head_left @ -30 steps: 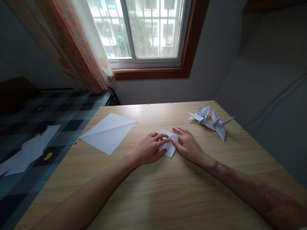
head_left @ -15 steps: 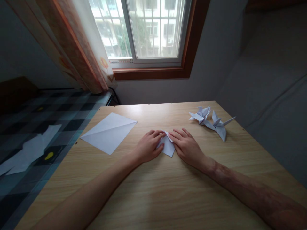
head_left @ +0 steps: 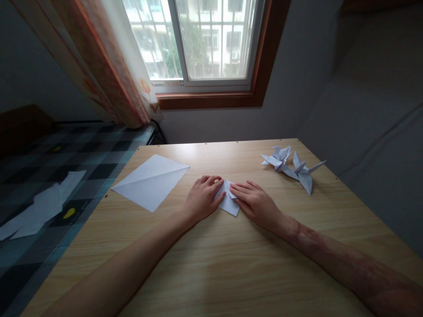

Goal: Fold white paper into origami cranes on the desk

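Note:
A small piece of folded white paper lies on the wooden table between my two hands, its lower corner pointing toward me. My left hand holds its left edge, fingers bent over the top and thumb pressing on the surface. From the other side, my right hand rests with fingers stretched out flat on a folded flap at the paper's right. The fingers cover parts of both side edges. A crease running down from the top point shows between the hands.
A creased square sheet lies at the table's left. Two folded paper cranes sit at the back right, touching or nearly so. Paper scraps lie on the checked bed beside the wooden table. A window stands behind.
The flap under my right fingers has gone from raised to lying flatter on the right. My left fingers have shifted slightly left, uncovering more of the paper's top.

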`<state>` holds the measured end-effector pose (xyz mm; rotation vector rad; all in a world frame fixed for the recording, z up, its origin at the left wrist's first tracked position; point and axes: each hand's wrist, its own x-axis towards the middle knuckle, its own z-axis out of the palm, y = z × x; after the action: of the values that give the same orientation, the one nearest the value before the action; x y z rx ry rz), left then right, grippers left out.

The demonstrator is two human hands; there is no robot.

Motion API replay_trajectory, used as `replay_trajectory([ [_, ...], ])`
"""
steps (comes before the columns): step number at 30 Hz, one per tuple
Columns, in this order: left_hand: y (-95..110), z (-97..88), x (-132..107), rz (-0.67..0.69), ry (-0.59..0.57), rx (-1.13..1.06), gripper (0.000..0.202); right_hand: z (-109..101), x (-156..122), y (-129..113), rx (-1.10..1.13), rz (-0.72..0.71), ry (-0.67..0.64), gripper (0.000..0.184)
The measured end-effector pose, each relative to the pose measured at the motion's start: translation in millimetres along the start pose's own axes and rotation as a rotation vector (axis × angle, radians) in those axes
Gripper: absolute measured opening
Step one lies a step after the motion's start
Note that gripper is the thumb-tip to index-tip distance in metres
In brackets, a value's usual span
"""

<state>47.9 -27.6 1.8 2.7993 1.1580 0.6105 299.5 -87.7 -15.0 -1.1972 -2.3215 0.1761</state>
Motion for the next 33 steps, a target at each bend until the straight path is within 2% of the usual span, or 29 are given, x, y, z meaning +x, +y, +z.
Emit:
replay_trajectory([
  [3, 0.9, -0.8, 0.1, -0.010, -0.013, -0.002, 0.040, 2.3, 0.8, 3.4, 0.035, 0.040, 0.009, 0.052],
  [10, 0.8, -1.5, 0.2, -0.027, -0.024, -0.012, 0.042, 0.5, -1.7, 1.5, -0.064, 0.015, -0.095, 0.063],
  [25, 1.0, -0.4, -0.9, -0.052, -0.026, -0.002, 0.042, -0.1, -1.8, -0.3, 0.003, -0.010, -0.079, 0.062],
  [28, 0.6, 0.2, -0.9, -0.050, -0.029, -0.008, 0.042, 0.8, -1.9, -4.0, 0.010, 0.028, -0.065, 0.055],
  [33, 0.9, -0.2, -1.2, -0.063, -0.040, -0.002, 0.042, 3.4, -3.8, -9.1, -0.121, 0.172, -0.091, 0.062],
])
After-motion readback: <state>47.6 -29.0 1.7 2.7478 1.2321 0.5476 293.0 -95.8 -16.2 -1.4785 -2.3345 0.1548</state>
